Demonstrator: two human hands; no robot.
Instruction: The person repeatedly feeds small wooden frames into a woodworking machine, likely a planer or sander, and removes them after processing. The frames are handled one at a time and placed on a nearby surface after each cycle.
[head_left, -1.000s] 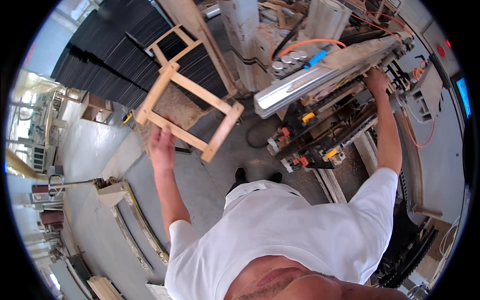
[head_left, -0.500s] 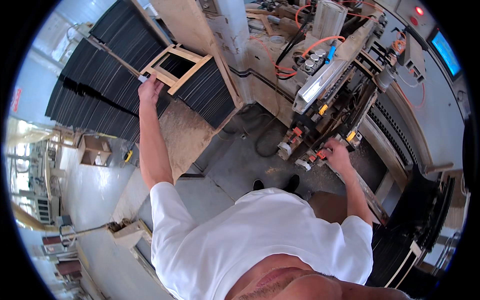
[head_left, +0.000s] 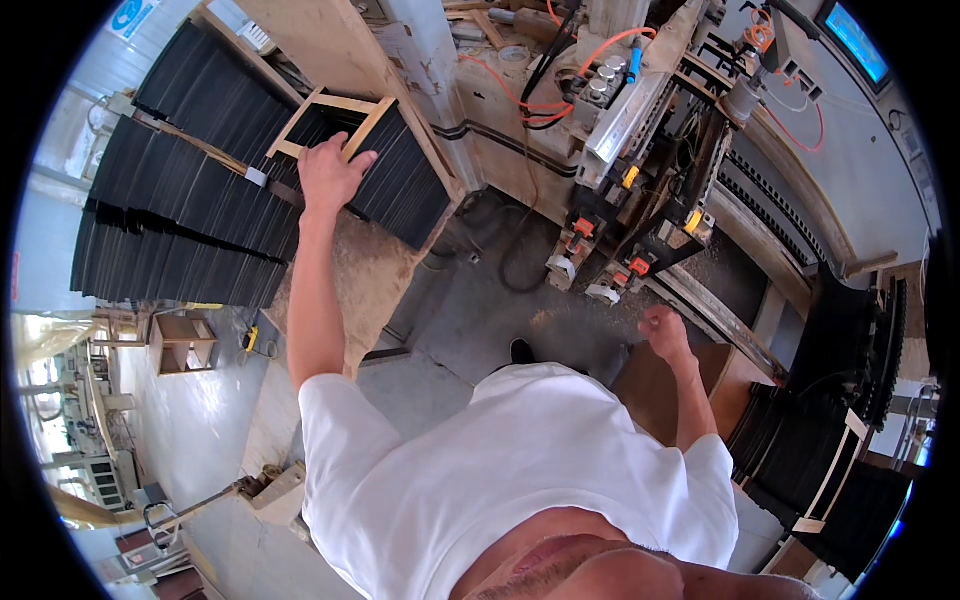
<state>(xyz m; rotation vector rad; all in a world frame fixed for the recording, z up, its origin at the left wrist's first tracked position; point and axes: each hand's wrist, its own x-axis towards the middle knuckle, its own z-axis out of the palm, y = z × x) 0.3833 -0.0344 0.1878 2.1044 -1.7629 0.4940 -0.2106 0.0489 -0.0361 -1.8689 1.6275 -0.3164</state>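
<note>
Rests left hand (head_left: 333, 178), thumb spread wide, on pale rectangular wooden frame (head_left: 368, 130), seemingly laid but not yet left atop black layered stack (head_left: 408, 185); holds right hand (head_left: 668, 335) half-curled, grip impossible to tell, well right of stack.

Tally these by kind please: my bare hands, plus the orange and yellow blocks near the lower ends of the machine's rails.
Hands, left hand and right hand: 2
Orange blocks: 2
Yellow blocks: 2
Total: 6

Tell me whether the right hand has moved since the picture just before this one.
Yes: judged against the nearer orange fitting, the right hand has drawn back toward the white shirt, leaving it.
</note>
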